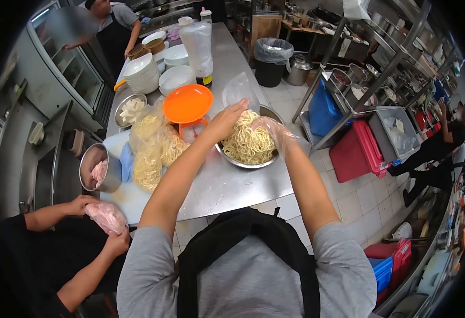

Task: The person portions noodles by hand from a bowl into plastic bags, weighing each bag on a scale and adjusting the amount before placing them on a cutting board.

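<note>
A steel bowl (251,166) near the table's right edge holds a heap of yellow noodles (248,144). My left hand (231,121) is bare and closed at the far left side of the heap, against a clear plastic bag (238,90) that stands up behind it. My right hand (279,133), in a clear plastic glove, grips noodles at the right side; its fingertips are partly hidden among the strands. Left of the bowl lie plastic bags of noodles (150,151), beside an orange plate (188,103) resting over an orange container (192,130).
At left, a co-worker's hands (117,243) hold a bag of raw meat (105,216) near a steel pot (99,168). White bowls (141,74) are stacked farther back. Another person (117,29) stands at the far end. A metal rack (343,106) and red bin (351,151) stand right.
</note>
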Demonstrator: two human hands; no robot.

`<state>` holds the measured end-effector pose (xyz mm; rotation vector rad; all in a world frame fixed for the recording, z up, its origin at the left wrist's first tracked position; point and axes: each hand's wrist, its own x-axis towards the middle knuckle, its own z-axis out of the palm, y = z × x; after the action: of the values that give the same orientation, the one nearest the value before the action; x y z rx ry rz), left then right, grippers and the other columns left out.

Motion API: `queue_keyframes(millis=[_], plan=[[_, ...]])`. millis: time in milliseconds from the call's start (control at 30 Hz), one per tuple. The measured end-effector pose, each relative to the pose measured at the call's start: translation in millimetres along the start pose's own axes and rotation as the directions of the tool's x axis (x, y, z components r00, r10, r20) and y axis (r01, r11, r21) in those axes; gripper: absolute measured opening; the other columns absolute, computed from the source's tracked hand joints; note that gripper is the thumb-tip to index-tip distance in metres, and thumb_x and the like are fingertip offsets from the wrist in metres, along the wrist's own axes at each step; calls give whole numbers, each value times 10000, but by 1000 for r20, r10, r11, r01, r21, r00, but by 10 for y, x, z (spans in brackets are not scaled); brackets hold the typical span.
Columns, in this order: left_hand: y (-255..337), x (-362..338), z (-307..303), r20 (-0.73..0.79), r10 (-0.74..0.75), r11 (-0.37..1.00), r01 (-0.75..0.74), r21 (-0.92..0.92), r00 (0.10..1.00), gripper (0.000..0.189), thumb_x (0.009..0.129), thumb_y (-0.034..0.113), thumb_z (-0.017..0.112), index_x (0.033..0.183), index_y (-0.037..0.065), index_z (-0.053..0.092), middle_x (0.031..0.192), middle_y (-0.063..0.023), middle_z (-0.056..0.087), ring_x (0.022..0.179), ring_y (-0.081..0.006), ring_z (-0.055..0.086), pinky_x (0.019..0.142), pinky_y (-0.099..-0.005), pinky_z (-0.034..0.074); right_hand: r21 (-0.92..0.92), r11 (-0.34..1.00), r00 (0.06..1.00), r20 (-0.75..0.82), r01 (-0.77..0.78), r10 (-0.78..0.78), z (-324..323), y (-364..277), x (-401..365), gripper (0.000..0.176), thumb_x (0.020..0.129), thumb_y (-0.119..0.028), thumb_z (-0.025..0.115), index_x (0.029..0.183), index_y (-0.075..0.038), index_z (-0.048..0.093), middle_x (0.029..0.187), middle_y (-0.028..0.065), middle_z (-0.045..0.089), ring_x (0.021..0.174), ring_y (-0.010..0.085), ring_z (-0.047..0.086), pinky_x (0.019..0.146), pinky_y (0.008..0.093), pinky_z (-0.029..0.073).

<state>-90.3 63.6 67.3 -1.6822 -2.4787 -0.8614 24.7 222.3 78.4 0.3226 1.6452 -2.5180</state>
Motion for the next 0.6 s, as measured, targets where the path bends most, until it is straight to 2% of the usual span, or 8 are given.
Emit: queue_keyframes(millis=[67, 133, 200, 267, 367, 467, 533, 600], plan=[[-35, 1, -5, -149, 166, 985, -172, -25, 975, 666, 629, -65, 578, 1268, 5, 403, 1371, -139, 348, 1244, -304, 353, 1013, -352, 324, 193, 967, 985, 69, -166, 155, 7, -28, 195, 380, 694, -138, 617, 1051, -17, 569, 911, 77, 636, 821, 185, 615, 748, 281, 503], [-1, -8, 15, -126, 201, 979, -201, 16, 971, 646, 616, -58, 584, 1241, 3, 435, 1355, -145, 369, 1241, -306, 358, 1007, -345, 331, 266, 963, 998, 64, -40, 23, -28, 78, 212, 346, 754, -156, 576, 1071, -20, 555, 936, 86, 632, 815, 189, 619, 747, 288, 519], [92, -32, -21, -95, 226, 974, -222, 51, 969, 627, 603, -52, 590, 1215, 1, 467, 1339, -151, 391, 1237, -309, 364, 1002, -339, 339, 554, 832, 998, 21, 32, -53, -16, 266, 388, 345, 797, -177, 535, 1108, -27, 534, 1003, 107, 613, 869, 201, 612, 790, 313, 512], [247, -43, -165, -96, 77, 990, -88, -115, 992, 594, 592, -34, 561, 1181, 10, 500, 1320, -142, 418, 1212, -306, 398, 962, -342, 378, 557, 829, 995, -104, 49, 11, 144, 250, 345, 358, 831, -209, 496, 1139, -28, 512, 1070, 126, 585, 936, 226, 594, 828, 350, 501], [407, 9, -345, -43, 84, 992, -88, -95, 996, 615, 586, -28, 518, 1196, 46, 500, 1308, -125, 437, 1190, -296, 424, 922, -352, 406, 579, 786, 974, -183, 217, -134, 110, 341, 411, 369, 865, -233, 448, 1163, -20, 488, 1085, 141, 574, 976, 259, 580, 850, 391, 489], [380, 18, -365, 42, -48, 997, 50, -61, 998, 634, 577, -34, 496, 1202, 71, 506, 1300, -110, 451, 1146, -297, 466, 870, -364, 432, 729, 670, 982, -18, 140, -186, 7, 430, 519, 330, 867, -214, 461, 1128, -17, 510, 1051, 129, 589, 945, 255, 592, 826, 389, 501], [305, -14, -214, -26, 4, 1000, -4, -6, 1000, 637, 582, -15, 499, 1211, 89, 503, 1296, -127, 445, 1080, -320, 499, 827, -376, 450, 761, 625, 979, -67, 175, -193, 53, 493, 673, 267, 875, -212, 468, 1052, -28, 546, 982, 112, 607, 883, 243, 607, 787, 368, 517], [282, -46, -70, -83, 68, 997, -64, 50, 994, 640, 588, 3, 501, 1220, 107, 500, 1292, -145, 440, 1014, -342, 533, 784, -387, 468, 764, 551, 936, -205, 337, -287, 111, 575, 700, 225, 880, -228, 478, 971, -46, 574, 917, 97, 612, 828, 218, 610, 741, 339, 530]])
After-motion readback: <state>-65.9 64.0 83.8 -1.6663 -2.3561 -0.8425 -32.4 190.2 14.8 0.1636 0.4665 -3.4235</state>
